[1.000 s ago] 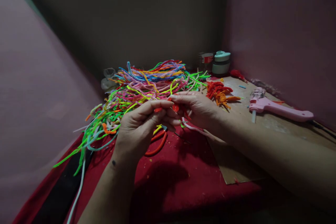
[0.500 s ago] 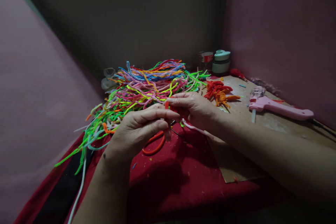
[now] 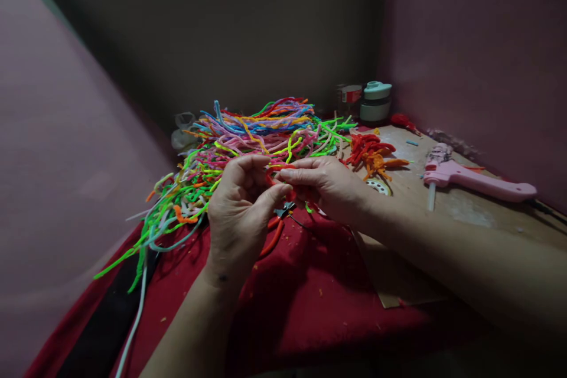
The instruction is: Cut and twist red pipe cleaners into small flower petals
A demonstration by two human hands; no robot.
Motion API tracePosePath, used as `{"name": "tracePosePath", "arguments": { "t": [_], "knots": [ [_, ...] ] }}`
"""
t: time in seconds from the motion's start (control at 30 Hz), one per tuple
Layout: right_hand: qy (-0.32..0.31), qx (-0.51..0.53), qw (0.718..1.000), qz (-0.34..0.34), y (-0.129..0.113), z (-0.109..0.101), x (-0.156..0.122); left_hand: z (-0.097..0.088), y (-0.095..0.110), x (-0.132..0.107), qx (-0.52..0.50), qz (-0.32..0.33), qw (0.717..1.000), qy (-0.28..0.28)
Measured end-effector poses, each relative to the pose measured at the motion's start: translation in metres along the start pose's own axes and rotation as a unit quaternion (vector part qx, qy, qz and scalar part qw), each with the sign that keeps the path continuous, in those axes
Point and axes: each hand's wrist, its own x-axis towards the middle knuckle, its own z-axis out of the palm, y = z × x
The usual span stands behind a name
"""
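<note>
A bent red pipe cleaner (image 3: 270, 173) is held up between my two hands. My right hand (image 3: 328, 183) pinches it between thumb and fingers. The curled fingers and thumb of my left hand (image 3: 241, 207) close around its left side; part of the loop is hidden by the fingers. Just below the hands, pliers (image 3: 274, 239) with red-orange handles lie on the red cloth (image 3: 310, 307). Behind the hands is a large pile of coloured pipe cleaners (image 3: 261, 136).
Red and orange pipe-cleaner pieces (image 3: 374, 153) lie right of the pile. A pink glue gun (image 3: 478, 180) rests on a brown board (image 3: 469, 212), near a round disc with holes (image 3: 378, 187). A mint-lidded container (image 3: 375, 103) stands at the back. A white cord (image 3: 135, 325) hangs at left.
My left hand has turned upright, its fingers curling in at the red pipe cleaner, which now shows as a bent loop. More of the pliers' head and the holed disc is visible.
</note>
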Motion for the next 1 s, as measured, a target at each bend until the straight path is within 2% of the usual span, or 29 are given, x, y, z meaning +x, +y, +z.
{"name": "tracePosePath", "arguments": {
  "t": [0.37,0.47,0.57,0.73,0.87,1.0],
  "knots": [
    [0.028,-0.036,0.999,-0.016,0.0009,-0.0013,0.0015,0.0004,-0.0078,-0.0071,0.104,0.056,0.993,0.017],
    [0.024,-0.032,0.999,-0.017,0.0012,-0.0028,0.0025,-0.0017,-0.0068,-0.0056,0.13,0.074,0.989,-0.024],
    [0.018,-0.021,0.999,-0.018,0.0008,-0.0034,0.003,-0.0037,-0.0047,-0.0023,0.095,0.049,0.993,-0.056],
    [0.013,-0.036,0.999,-0.025,-0.0012,-0.0019,0.0025,-0.0053,-0.0022,0.0013,-0.002,-0.031,0.999,-0.034],
    [0.015,-0.036,0.999,-0.021,-0.0016,-0.0016,0.0033,-0.0071,-0.0013,0.0025,0.017,-0.048,0.998,-0.045],
    [0.026,-0.028,0.999,-0.02,0.0007,-0.0025,0.0047,-0.0073,-0.0003,0.0012,0.045,-0.038,0.998,-0.01]
  ]
}}
